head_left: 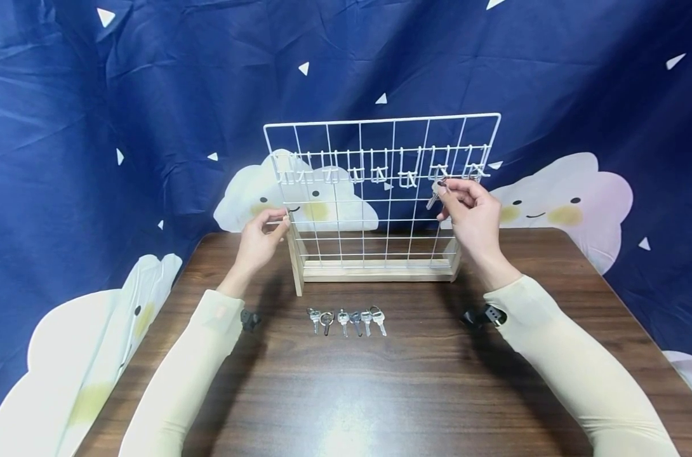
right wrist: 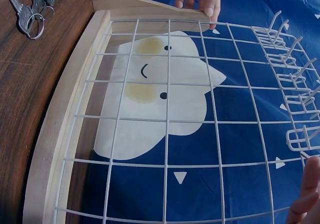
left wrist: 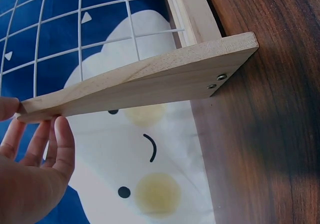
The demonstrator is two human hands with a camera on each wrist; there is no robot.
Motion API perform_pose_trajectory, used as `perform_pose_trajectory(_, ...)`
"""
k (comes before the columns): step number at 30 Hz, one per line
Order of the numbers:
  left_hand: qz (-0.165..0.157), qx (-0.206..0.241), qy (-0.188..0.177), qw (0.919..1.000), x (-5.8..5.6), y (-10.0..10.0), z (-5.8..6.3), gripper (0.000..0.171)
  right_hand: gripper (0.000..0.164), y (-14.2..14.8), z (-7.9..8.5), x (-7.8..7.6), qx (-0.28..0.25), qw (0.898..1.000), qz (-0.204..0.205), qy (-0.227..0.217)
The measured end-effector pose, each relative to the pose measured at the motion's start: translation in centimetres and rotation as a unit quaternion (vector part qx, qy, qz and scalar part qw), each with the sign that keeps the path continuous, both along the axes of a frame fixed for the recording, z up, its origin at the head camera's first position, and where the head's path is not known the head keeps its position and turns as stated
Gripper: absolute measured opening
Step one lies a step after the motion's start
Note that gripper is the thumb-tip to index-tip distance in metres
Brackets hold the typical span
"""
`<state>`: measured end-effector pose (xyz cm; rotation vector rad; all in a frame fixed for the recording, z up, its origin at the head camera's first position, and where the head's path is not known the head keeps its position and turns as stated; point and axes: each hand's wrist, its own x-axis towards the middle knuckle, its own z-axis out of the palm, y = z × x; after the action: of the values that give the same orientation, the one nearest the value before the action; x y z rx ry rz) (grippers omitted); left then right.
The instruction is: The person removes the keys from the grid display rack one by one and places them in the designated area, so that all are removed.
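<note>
A white wire grid rack (head_left: pixel 382 120) stands upright in a wooden base, with a row of white hooks (head_left: pixel 407 179) across its upper part. My left hand (head_left: pixel 258 240) pinches the top end of the base's left wooden side piece (left wrist: pixel 135 86), thumb on one edge and fingers on the other. At the right end of the hook row, my right hand (head_left: pixel 473 214) holds a silver key (head_left: pixel 433 198) between thumb and fingers, just below a hook (head_left: pixel 439 171). Only the fingers (right wrist: pixel 309 186) of that hand show in the right wrist view, at the lower right edge.
Several silver keys with rings (head_left: pixel 343 322) lie in a row on the brown wooden table (head_left: pixel 300 387), in front of the rack. Behind the table hangs a blue curtain (head_left: pixel 174 82) with white clouds and triangles. The wooden bottom bar (head_left: pixel 374 274) joins the side pieces.
</note>
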<state>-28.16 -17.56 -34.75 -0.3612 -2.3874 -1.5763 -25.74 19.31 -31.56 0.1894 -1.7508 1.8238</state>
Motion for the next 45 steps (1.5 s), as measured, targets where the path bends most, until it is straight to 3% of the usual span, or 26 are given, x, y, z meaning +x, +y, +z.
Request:
perform_pose_trajectory(5, -0.001, 0.004, -0.002, 1.0000, 0.0, 0.0, 0.0, 0.033, 0.019, -0.3, 1.1, 1.5, 0.013, 1.000, 0.010, 0.008)
perform_pose_trajectory(13, -0.004, 0.009, -0.013, 0.9999, 0.1, 0.1, 0.1, 0.034, 0.015, 0.6, 0.1, 1.0, 0.009, 1.000, 0.020, 0.010)
perform_pose_trajectory(21, 0.004, 0.003, -0.006, 1.0000, 0.0, 0.1, 0.0, 0.033, 0.010, 0.6, 0.4, 2.2, -0.011, 0.998, 0.043, 0.046)
perform_pose_trajectory(32, -0.004, 0.009, -0.007, 0.9999, 0.0, 0.0, 0.0, 0.035, 0.011, 0.7, 0.9, 3.0, 0.001, 0.995, 0.058, 0.080)
perform_pose_trajectory(38, -0.003, 0.004, -0.005, 1.0000, 0.1, 0.0, 0.1, 0.035, 0.009, 0.4, 0.6, 3.4, 0.042, 0.996, 0.064, 0.054)
perform_pose_trajectory(45, -0.004, 0.005, -0.004, 1.0000, 0.2, 0.0, 0.2, 0.035, 0.014, 0.1, -1.0, 3.8, 0.087, 0.993, 0.075, 0.000)
